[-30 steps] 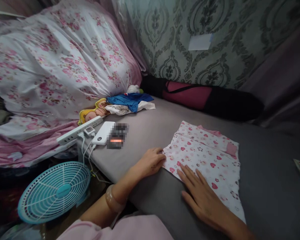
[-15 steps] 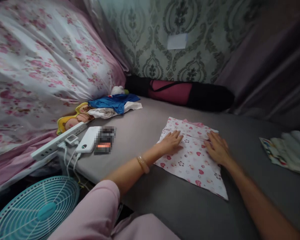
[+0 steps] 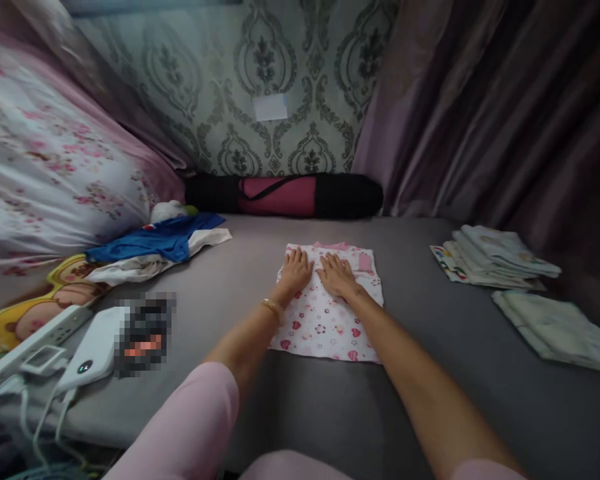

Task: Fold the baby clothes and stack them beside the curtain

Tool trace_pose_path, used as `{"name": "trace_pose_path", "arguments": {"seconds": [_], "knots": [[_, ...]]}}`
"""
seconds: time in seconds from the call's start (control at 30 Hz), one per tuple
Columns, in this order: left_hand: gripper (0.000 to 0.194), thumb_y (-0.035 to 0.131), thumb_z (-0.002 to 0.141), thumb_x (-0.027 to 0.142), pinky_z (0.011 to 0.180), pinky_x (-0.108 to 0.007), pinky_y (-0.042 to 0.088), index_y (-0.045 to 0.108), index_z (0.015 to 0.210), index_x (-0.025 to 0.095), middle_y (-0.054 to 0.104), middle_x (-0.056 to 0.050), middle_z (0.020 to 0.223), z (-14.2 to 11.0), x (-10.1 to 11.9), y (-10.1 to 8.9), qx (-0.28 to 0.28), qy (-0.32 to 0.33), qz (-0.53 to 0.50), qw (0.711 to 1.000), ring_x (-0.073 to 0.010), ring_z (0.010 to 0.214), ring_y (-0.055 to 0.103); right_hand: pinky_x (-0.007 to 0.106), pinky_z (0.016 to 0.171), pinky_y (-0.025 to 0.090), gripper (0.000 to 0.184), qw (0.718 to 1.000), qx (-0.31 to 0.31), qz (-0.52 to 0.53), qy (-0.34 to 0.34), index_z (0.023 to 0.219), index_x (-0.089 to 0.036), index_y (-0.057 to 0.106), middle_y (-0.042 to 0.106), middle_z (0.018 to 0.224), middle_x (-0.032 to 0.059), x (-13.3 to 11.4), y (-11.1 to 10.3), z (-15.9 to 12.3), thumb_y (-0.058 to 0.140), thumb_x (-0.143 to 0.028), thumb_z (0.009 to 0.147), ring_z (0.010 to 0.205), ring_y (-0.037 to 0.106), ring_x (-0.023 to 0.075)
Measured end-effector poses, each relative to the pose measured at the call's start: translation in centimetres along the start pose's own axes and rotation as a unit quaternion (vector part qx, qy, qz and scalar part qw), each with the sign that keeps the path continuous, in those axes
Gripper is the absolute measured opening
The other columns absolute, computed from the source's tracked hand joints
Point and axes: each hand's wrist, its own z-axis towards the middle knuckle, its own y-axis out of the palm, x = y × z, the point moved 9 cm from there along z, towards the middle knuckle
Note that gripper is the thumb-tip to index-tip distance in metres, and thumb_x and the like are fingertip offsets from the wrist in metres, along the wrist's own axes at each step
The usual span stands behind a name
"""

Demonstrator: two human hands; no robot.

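A small white garment with pink hearts (image 3: pixel 325 323) lies spread flat on the grey mattress (image 3: pixel 420 373) in front of me. My left hand (image 3: pixel 296 268) rests palm down on its far left part, fingers stretched out. My right hand (image 3: pixel 336 273) lies flat right beside it on the far middle of the cloth, fingers also extended. Both hands press on the fabric and hold nothing. A bangle sits on my left wrist.
Folded cloths (image 3: pixel 495 263) and another folded piece (image 3: pixel 560 327) lie at the right. A blue and white clothes heap (image 3: pixel 155 243) lies at the left by a floral quilt (image 3: pixel 45 173). A power bank (image 3: pixel 93 350) and power strip (image 3: pixel 25 347) sit near left. A black and pink roll (image 3: pixel 285 195) lines the wall.
Both hands have slid from the near edge of the garment to its far part and now lie side by side. The view has turned to the right.
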Motion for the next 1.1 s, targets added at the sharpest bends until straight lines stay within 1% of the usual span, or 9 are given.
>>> {"name": "trace_pose_path", "arguments": {"seconds": [0.13,0.27,0.4,0.5,0.57,0.63,0.73,0.9,1.1], "knots": [[0.061,0.02,0.098,0.043,0.115,-0.046,0.02,0.034,0.144,0.005,0.024,-0.019,0.154,0.1,-0.6,0.6,-0.002,0.014,-0.009,1.0,-0.0314,0.142,0.021,0.049,0.115,0.008,0.062,0.999,0.017,-0.015,0.042,0.149,-0.011,0.027,0.021,0.156,0.0112,3.2,-0.3,-0.5,0.019,-0.045,0.098,0.143,0.016,0.026],[0.063,0.022,0.097,0.044,0.115,-0.047,0.018,0.03,0.145,0.005,0.019,-0.02,0.155,-0.4,-0.4,0.2,-0.03,0.028,-0.009,0.999,-0.031,0.143,0.018,0.051,0.115,0.003,0.062,0.996,0.044,-0.05,0.065,0.147,-0.006,0.03,0.022,0.155,0.0146,6.4,-2.0,-2.4,0.022,-0.043,0.097,0.144,0.013,0.0267],[0.067,0.02,0.097,0.049,0.117,-0.046,0.011,0.025,0.147,0.005,0.02,-0.019,0.155,-3.0,1.9,-1.1,0.014,0.096,-0.003,0.995,-0.0284,0.145,0.013,0.048,0.117,0.004,0.063,0.995,0.083,-0.037,-0.031,0.148,-0.008,0.027,0.017,0.157,0.0128,4.5,-3.0,-5.1,0.02,-0.045,0.097,0.145,0.008,0.0247],[0.066,0.018,0.098,0.049,0.117,-0.045,0.011,0.027,0.147,0.006,0.023,-0.018,0.155,-5.2,3.7,-0.6,0.008,0.15,-0.003,0.989,-0.0272,0.145,0.016,0.045,0.117,0.008,0.064,0.993,0.045,-0.015,-0.104,0.149,-0.009,0.025,0.02,0.156,0.0116,2.3,-1.4,-6.8,0.018,-0.045,0.097,0.145,0.012,0.0226],[0.065,0.018,0.098,0.048,0.117,-0.045,0.014,0.029,0.145,0.005,0.025,-0.019,0.154,-5.9,4.1,0.0,-0.02,0.159,-0.002,0.987,-0.0271,0.144,0.017,0.044,0.117,0.011,0.064,0.993,0.01,-0.002,-0.115,0.149,-0.009,0.026,0.021,0.156,0.0119,1.7,-0.2,-7.3,0.018,-0.045,0.097,0.144,0.014,0.0222],[0.065,0.018,0.099,0.048,0.116,-0.044,0.015,0.03,0.145,0.004,0.025,-0.019,0.154,-6.2,4.1,0.1,-0.04,0.162,-0.002,0.986,-0.0271,0.144,0.018,0.045,0.117,0.012,0.064,0.994,-0.009,0.01,-0.11,0.149,-0.008,0.026,0.02,0.156,0.0127,1.6,0.2,-7.6,0.018,-0.045,0.097,0.144,0.014,0.0225],[0.067,0.017,0.098,0.05,0.116,-0.044,0.014,0.027,0.146,0.005,0.022,-0.019,0.154,-7.4,3.6,-0.9,-0.05,0.18,-0.01,0.982,-0.0265,0.145,0.016,0.047,0.117,0.011,0.064,0.993,-0.008,0.025,-0.114,0.15,-0.01,0.022,0.017,0.157,0.0116,1.7,-0.5,-9.1,0.018,-0.046,0.097,0.145,0.011,0.0224],[0.068,0.016,0.097,0.056,0.117,-0.043,0.012,0.023,0.149,0.014,0.02,-0.015,0.156,-11.8,2.4,-1.9,-0.075,0.241,-0.035,0.967,-0.0241,0.145,0.014,0.046,0.118,0.01,0.062,0.985,-0.017,0.033,-0.167,0.152,-0.016,0.018,0.018,0.157,0.0081,1.4,-0.8,-13.7,0.018,-0.049,0.098,0.145,0.01,0.0205],[0.065,0.02,0.098,0.054,0.118,-0.04,0.015,0.027,0.148,0.014,0.021,-0.014,0.156,-14.8,0.4,-1.9,-0.122,0.239,-0.057,0.962,-0.0231,0.145,0.014,0.046,0.118,0.014,0.06,0.985,-0.033,0.055,-0.159,0.152,-0.019,0.017,0.016,0.157,0.0084,2.0,-0.3,-17.0,0.021,-0.047,0.099,0.144,0.012,0.0216]]}}
